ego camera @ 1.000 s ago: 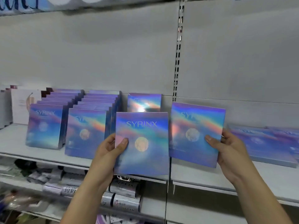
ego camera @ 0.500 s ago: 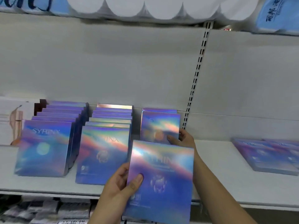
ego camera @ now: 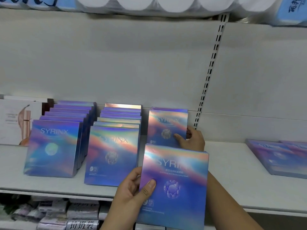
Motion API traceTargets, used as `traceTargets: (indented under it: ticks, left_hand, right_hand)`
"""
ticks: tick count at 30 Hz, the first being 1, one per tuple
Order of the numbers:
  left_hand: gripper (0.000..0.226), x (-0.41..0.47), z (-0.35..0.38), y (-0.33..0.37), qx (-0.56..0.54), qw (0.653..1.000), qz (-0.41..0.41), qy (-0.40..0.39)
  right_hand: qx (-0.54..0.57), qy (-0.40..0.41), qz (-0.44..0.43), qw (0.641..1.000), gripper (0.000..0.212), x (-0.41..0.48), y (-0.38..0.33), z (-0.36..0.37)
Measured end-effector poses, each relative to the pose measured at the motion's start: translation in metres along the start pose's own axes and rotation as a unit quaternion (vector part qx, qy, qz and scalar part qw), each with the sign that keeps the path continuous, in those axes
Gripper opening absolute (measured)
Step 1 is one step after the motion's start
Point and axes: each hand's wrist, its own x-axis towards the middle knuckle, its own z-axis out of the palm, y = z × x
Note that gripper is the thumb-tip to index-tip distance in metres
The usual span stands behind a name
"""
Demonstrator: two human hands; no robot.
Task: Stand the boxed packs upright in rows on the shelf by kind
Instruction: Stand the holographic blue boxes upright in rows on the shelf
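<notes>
SYRINX box (ego camera: pixel 167 128), which my right hand (ego camera: pixel 191 140) just stood upright rightmost on the shelf (ego camera: pixel 232 171), starts row three; my left hand (ego camera: pixel 132 190) grips the next box (ego camera: pixel 179 180).

"SYRINX" read across the left row's front box (ego camera: pixel 52 147). The box (ego camera: pixel 174 185) under the left hand's thumb (ego camera: pixel 148 188) showed "SYRIN" and "Moisturizing Mask", partly blurred.

Even, soft light; rainbow glare streaks the held pack (ego camera: pixel 174 185) above the left hand's thumb (ego camera: pixel 147 188). Slight blur throughout; the shelf upright (ego camera: pixel 211 67) bows at the edges.
</notes>
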Motion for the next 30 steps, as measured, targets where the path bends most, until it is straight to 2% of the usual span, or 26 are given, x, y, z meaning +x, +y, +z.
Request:
traceTargets:
  ticks: [7, 13, 16, 18, 20, 21, 24, 26, 30]
  left_hand:
    - [0.035, -0.003, 0.0, -0.002, -0.002, 1.0, -0.001, 0.02]
    - [0.051, -0.004, 0.004, -0.001, -0.013, 0.999, -0.001, 0.034]
    - [0.052, -0.002, 0.008, 0.001, -0.006, 0.999, 0.014, 0.04]
    - [0.058, 0.001, 0.009, 0.001, -0.006, 0.999, 0.019, 0.048]
    - [0.063, 0.005, 0.012, 0.002, -0.01, 0.998, 0.022, 0.053]
    - [0.06, 0.007, 0.014, 0.002, -0.011, 0.998, 0.025, 0.051]
    - [0.046, 0.013, 0.021, 0.003, -0.015, 0.998, 0.037, 0.044]
    - [0.037, 0.016, 0.029, 0.004, -0.013, 0.998, 0.043, 0.046]
    - [0.035, 0.02, 0.044, 0.004, 0.02, 0.997, 0.054, 0.053]
  right_hand:
    - [-0.007, -0.011, 0.012, 1.0, 0.037, 0.002, -0.001, -0.012]
    - [0.039, -0.037, 0.05, 0.997, 0.026, 0.004, -0.01, -0.025]
    - [0.073, -0.072, 0.096, 0.99, 0.032, 0.0, -0.02, -0.036]
    - [0.112, -0.05, 0.133, 0.983, 0.04, -0.007, -0.026, -0.048]
    - [0.154, -0.028, 0.138, 0.978, 0.029, -0.023, -0.034, -0.068]
    - [0.194, -0.045, 0.145, 0.969, 0.025, -0.035, -0.037, -0.079]
    - [0.302, -0.202, 0.196, 0.911, 0.045, -0.072, -0.045, -0.108]
    - [0.328, -0.266, 0.17, 0.89, 0.039, -0.088, -0.044, -0.117]
    - [0.343, -0.229, 0.151, 0.898, 0.041, -0.089, -0.036, -0.123]
